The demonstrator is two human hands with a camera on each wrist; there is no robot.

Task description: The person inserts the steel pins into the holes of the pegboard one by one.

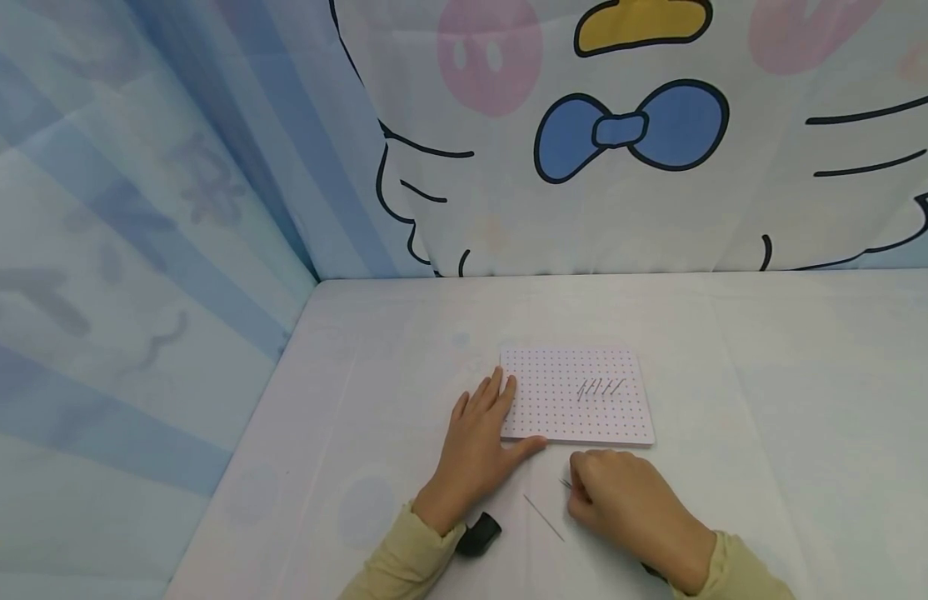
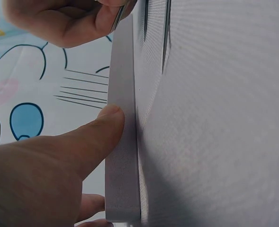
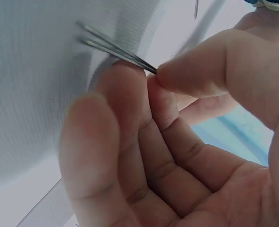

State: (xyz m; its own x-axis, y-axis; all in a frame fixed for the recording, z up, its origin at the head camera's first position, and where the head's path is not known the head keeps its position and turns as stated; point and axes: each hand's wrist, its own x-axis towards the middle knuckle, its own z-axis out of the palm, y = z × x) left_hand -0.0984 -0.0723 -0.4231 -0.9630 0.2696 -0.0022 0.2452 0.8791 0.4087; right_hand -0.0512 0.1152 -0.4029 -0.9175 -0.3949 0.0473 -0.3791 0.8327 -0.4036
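Note:
A white board with rows of small holes (image 1: 561, 417) lies on the table, and several thin metal pins (image 1: 601, 388) stand slanted in a row on its right half. My left hand (image 1: 475, 446) rests at the board's left side, fingers extended over that edge; its thumb (image 2: 94, 130) presses the near edge. Just in front of the board, my right hand (image 1: 629, 504) pinches thin metal pins (image 3: 118, 52) between thumb and finger; at least two ends show, spread slightly apart. A single loose pin (image 1: 543, 518) lies on the table between my hands.
The board rests on a white-covered table (image 1: 359, 375). Beside the left wrist is a black object (image 1: 479, 535), partly hidden by the sleeve. A printed cloth with a blue bow (image 1: 621, 129) hangs behind the table, and another blue-white cloth (image 1: 134, 292) hangs along the left side.

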